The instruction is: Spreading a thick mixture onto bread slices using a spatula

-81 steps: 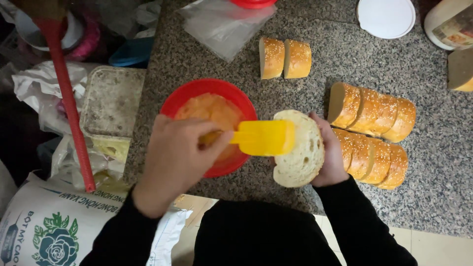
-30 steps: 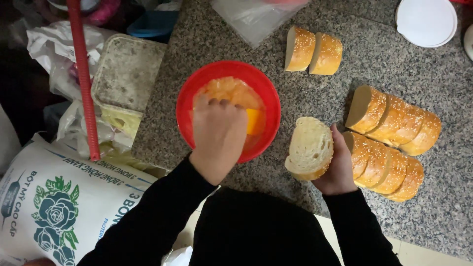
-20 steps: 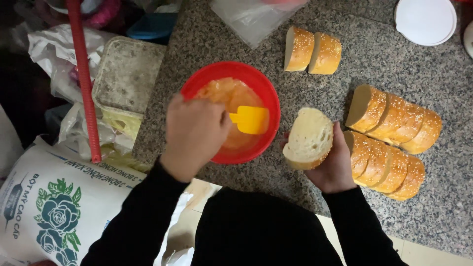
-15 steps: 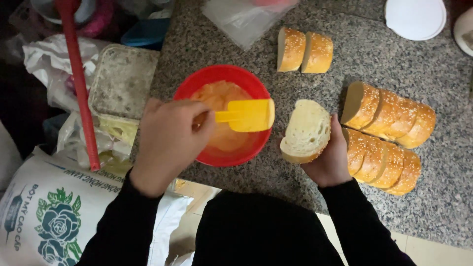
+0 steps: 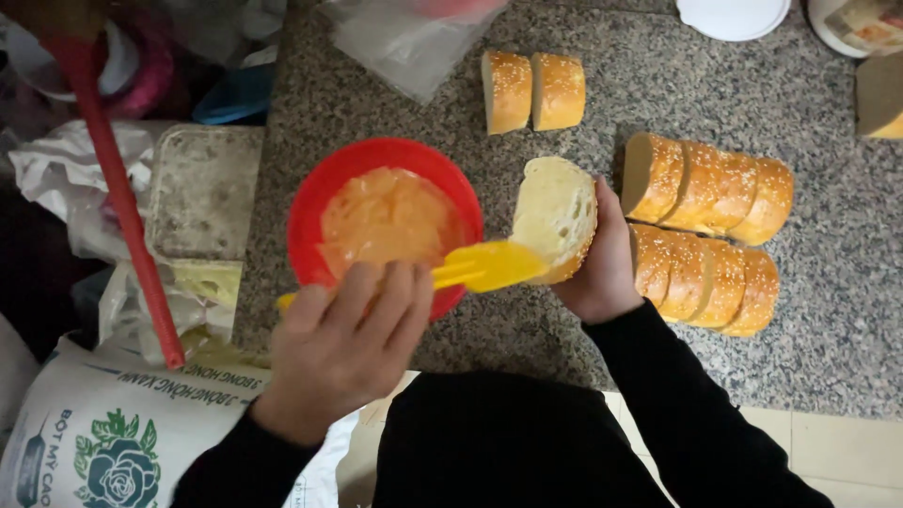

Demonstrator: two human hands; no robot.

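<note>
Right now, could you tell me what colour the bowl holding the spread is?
The bowl is red, shown in the head view.

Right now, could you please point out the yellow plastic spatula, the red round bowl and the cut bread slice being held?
yellow plastic spatula point(image 5: 497, 265), head view, on its flat blade.
red round bowl point(image 5: 310, 202), head view, on its left rim.
cut bread slice point(image 5: 553, 209), head view, on its white cut face.

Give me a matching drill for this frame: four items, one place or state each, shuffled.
Items:
1. red bowl
2. yellow spatula
3. bread slice
4. pair of slices

States:
A. held in the right hand
B. lying apart at the top of the counter
C. gripped by the left hand
D. holds orange spread

Pairs: 1-D, 2-C, 3-A, 4-B
</note>
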